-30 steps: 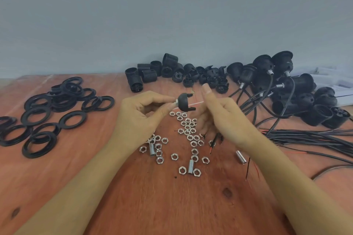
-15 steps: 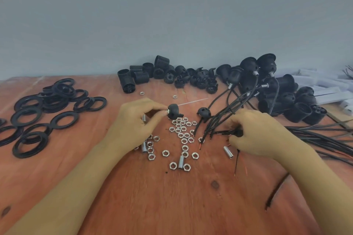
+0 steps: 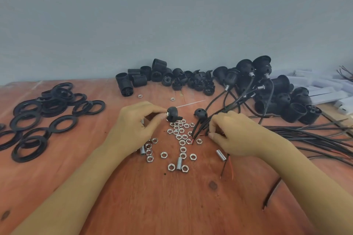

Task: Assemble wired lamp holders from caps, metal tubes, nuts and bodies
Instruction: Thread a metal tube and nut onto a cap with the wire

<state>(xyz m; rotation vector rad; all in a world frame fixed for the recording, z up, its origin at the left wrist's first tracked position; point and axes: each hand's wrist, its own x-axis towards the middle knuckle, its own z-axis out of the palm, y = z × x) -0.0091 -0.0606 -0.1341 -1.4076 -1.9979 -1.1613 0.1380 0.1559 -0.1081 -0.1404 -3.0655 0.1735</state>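
L hand (image 3: pixel 133 129) pinches cap (image 3: pixel 173 115) above nut pile (image 3: pixel 180 132); R hand (image 3: pixel 236 136) fingers curled round wires (image 3: pixel 198 128) right of pile. Hold cap steady, feed ends straight thru hole.

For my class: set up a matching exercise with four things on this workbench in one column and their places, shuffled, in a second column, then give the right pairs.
Things
1. black rings
2. hex nuts
3. black cap
4. black wires

Places
A. pinched by the left hand
B. piled at the far left of the table
C. gripped by the right hand
D. scattered on the table between the hands

Pairs: 1-B, 2-D, 3-A, 4-C.
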